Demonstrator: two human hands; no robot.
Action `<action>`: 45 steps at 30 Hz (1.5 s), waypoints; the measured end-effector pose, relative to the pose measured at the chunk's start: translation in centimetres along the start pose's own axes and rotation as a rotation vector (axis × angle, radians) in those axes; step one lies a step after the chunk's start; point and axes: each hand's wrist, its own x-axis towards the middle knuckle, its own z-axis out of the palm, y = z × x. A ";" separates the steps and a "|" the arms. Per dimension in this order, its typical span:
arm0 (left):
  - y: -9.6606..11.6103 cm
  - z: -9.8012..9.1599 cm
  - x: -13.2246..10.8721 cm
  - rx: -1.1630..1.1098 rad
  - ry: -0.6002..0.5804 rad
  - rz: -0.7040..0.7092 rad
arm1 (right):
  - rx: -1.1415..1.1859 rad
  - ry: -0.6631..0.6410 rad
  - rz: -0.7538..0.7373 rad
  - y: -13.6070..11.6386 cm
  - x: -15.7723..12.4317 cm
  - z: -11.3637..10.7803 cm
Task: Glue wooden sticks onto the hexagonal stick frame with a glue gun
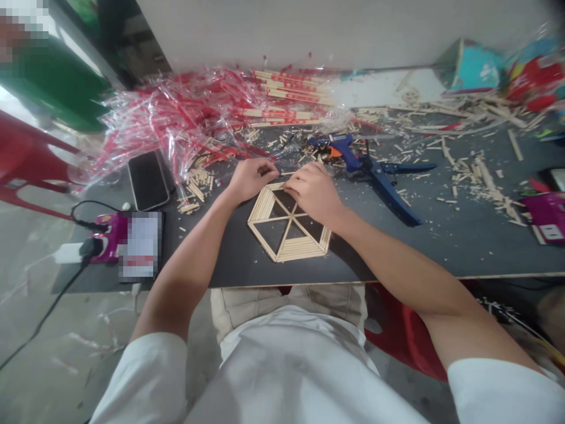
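Note:
A hexagonal frame of pale wooden sticks (302, 250) lies flat on the dark table, with spokes meeting at its middle. Rows of sticks fill some of its wedges; others show the dark tabletop. My left hand (252, 178) is at its far left corner, fingers curled into a pinch. Over the far right side rests my right hand (314, 191), its fingers bent together near the far edge and covering part of the frame. A short pale stick (286, 173) shows between the two hands. What the fingertips pinch is hidden.
Beyond the hands lie a blue glue gun (344, 152), dark blue cutters (391, 188) and a heap of red-and-clear wrappers (176, 112). Stick scraps (481, 176) litter the right. Two phones (149, 179) and a purple power strip (108, 235) sit left.

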 end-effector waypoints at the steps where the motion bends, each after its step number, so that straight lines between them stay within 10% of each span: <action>1: 0.0 0.0 0.0 -0.003 -0.001 -0.001 | -0.005 0.002 0.000 0.0 0.0 0.0; 45: 0.5 -0.3 -0.2 0.002 0.004 -0.026 | -0.095 -0.005 -0.061 -0.5 0.4 -0.1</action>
